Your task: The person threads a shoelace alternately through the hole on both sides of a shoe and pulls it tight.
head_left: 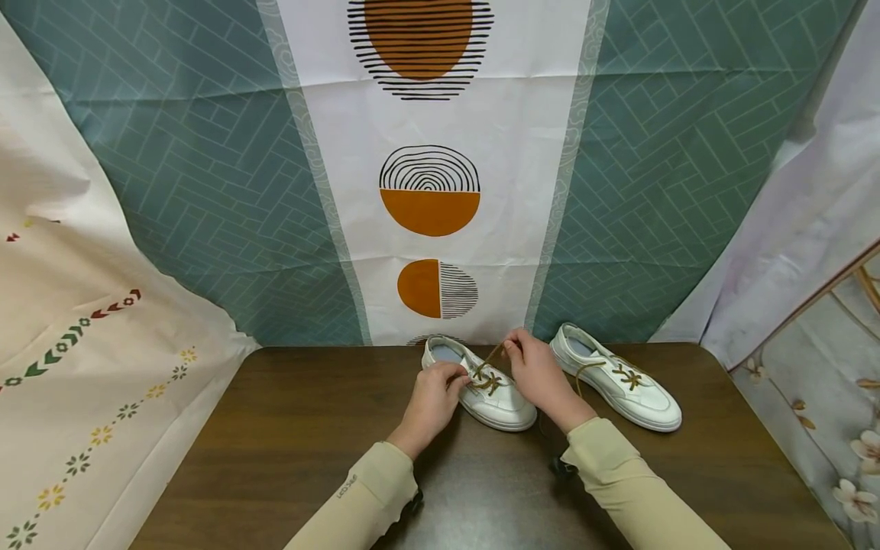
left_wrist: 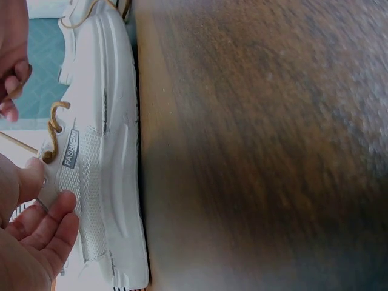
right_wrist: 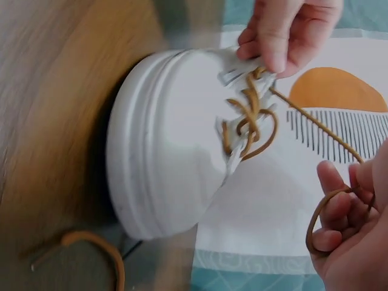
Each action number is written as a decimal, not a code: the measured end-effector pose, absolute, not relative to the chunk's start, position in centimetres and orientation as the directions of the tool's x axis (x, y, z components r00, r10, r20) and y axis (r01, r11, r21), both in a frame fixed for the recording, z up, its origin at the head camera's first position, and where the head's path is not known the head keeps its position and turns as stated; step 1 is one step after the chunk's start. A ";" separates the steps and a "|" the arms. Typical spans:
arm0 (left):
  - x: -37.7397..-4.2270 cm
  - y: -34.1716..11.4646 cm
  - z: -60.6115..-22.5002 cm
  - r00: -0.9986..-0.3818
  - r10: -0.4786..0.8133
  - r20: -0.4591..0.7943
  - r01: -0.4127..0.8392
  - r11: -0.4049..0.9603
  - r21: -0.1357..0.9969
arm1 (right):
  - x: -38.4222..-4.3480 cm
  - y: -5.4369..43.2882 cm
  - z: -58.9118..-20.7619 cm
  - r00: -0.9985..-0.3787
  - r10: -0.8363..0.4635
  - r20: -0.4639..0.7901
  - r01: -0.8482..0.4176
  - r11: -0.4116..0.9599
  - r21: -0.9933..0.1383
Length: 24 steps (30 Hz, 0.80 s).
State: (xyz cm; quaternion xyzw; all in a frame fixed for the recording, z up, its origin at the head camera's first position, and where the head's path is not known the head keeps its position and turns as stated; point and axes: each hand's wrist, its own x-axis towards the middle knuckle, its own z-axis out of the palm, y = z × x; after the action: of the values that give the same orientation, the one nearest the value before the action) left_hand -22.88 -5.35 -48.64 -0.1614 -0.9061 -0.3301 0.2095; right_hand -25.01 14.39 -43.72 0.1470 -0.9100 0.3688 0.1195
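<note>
A white sneaker stands on the table, its toe angled to the front right, with a brown shoelace crossing through its eyelets. My left hand pinches the eyelet flap on the sneaker's near side between thumb and fingers. Over the far side, my right hand grips the free lace, which runs taut up from the eyelets. The lace's slack end curls round below those fingers in the right wrist view. A loose brown loop also shows above the tongue there. In the left wrist view, small lettering marks the sneaker's side.
A second white sneaker with brown laces stands to the right, one lace end trailing beside it. The dark wooden table ends at a patterned curtain behind. Light cloths hang at the left and right sides.
</note>
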 end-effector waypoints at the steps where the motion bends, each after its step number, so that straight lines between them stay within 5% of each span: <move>1: -22.9 -5.4 -48.7 -0.858 0.153 0.490 0.432 0.730 0.529 | -25.0 14.4 -43.5 -0.935 -0.158 0.317 -0.339 0.658 -0.673; 17: -22.7 -5.5 -48.6 -0.850 0.187 0.492 0.447 0.749 0.489 | -25.2 14.5 -44.0 -0.978 -0.061 0.202 -0.211 0.269 -0.940; 24: -22.8 -5.4 -48.4 -0.874 0.252 0.416 0.427 0.807 0.408 | -25.2 14.5 -43.9 -0.973 -0.173 0.155 -0.215 0.423 -0.880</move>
State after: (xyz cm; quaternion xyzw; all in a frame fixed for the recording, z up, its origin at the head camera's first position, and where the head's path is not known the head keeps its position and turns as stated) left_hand -22.76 -5.40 -48.36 -0.1815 -0.9346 -0.2519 0.1736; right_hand -25.19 14.51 -43.93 0.1149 -0.8431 0.5249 0.0202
